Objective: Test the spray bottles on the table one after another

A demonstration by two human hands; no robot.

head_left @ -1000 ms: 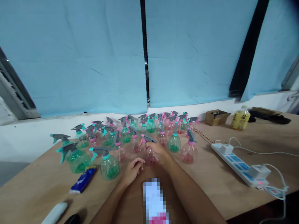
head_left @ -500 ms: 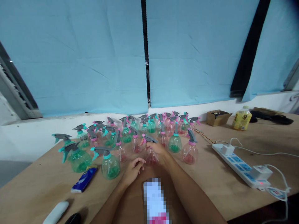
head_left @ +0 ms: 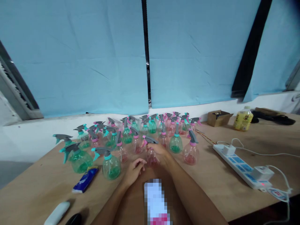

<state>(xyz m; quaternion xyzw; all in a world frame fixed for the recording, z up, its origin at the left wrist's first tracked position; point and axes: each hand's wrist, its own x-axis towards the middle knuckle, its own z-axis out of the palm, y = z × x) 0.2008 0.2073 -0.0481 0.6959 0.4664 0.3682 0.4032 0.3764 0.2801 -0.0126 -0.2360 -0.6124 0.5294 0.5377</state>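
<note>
The right hand (head_left: 158,148) has its grip wrapped around the upper part of a pink spray bottle (head_left: 152,158), which stands upright on the bench (head_left: 215,184) before a crowd of similar pink and green bottles (head_left: 175,145). The left hand (head_left: 134,170) lies just beside its base, grip slack and half-curled; whether the fingertips touch the bottle I cannot tell. Farther left, a blue packet (head_left: 85,180) lies near a green bottle (head_left: 112,168); a white power strip (head_left: 239,167) lies well apart to the right.

Held spray bottle (head_left: 152,160): translucent pink, grey-and-pink top (head_left: 152,140). Green spray bottle (head_left: 112,170): teal collar (head_left: 107,157). Curtain (head_left: 93,56): light blue.
</note>
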